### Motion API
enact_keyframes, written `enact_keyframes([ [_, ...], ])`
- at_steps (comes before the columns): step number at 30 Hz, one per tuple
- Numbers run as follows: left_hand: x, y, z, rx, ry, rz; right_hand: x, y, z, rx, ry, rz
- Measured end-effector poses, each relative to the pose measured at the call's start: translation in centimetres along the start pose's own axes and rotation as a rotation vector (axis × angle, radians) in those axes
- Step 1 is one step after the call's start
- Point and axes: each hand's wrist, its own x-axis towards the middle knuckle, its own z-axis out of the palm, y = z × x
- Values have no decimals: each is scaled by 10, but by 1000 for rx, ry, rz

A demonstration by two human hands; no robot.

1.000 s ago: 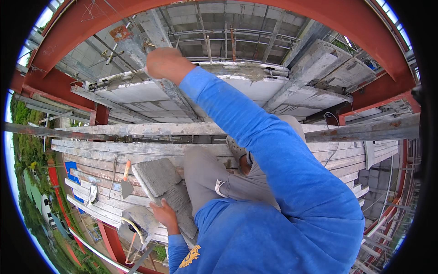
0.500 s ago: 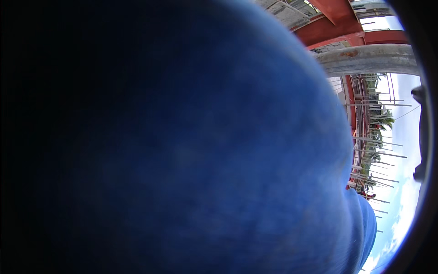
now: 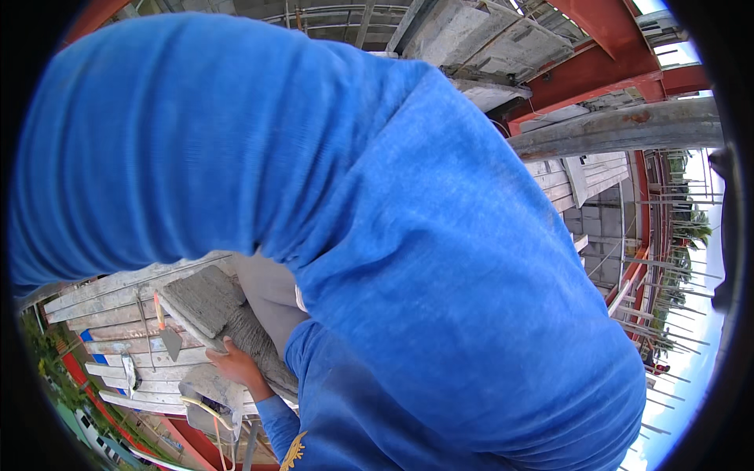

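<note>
My left hand is at the near edge of a board bearing grey mortar, its thumb over the top and its fingers by the rim. The mortar is smooth at one end and ridged at the other. A trowel with an orange handle lies just beyond the board's far side. My right arm in a blue sleeve is raised close to the camera and fills much of the view. The right hand is out of the frame. Part of my grey trousers shows beside the mortar.
Whitewashed planks form the platform, with its edge and greenery at the left. A mortar-stained bucket stands near my left hand. A thin metal rod lies on the planks. Red steel beams and a grey pipe cross the upper right.
The blue sleeve has moved back from the lens, where it had covered most of the view in shadow. My left hand, the mortar, the trowel and the planks have come into sight.
</note>
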Motion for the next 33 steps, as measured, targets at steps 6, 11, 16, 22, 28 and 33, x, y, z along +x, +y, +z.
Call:
enact_keyframes([
  [6, -5, -12, -6, -71, 6, -69, -123, -4, 27, 297, -104, -126],
  [11, -6, -10, -6, -52, 13, -62, -224, 22, 47, 108, -684, -200],
  [16, -8, 0, -11, -45, 31, -23, -233, 51, 54, -125, -587, -113],
  [22, -9, -3, -9, -73, 38, -27, -232, 54, 44, -179, -520, -53],
  [28, -6, 3, -12, -55, -29, -96, -234, 53, 62, -159, -625, -52],
  [33, -6, -6, -8, -50, 12, -56, -236, 52, 54, -151, -606, -81],
])
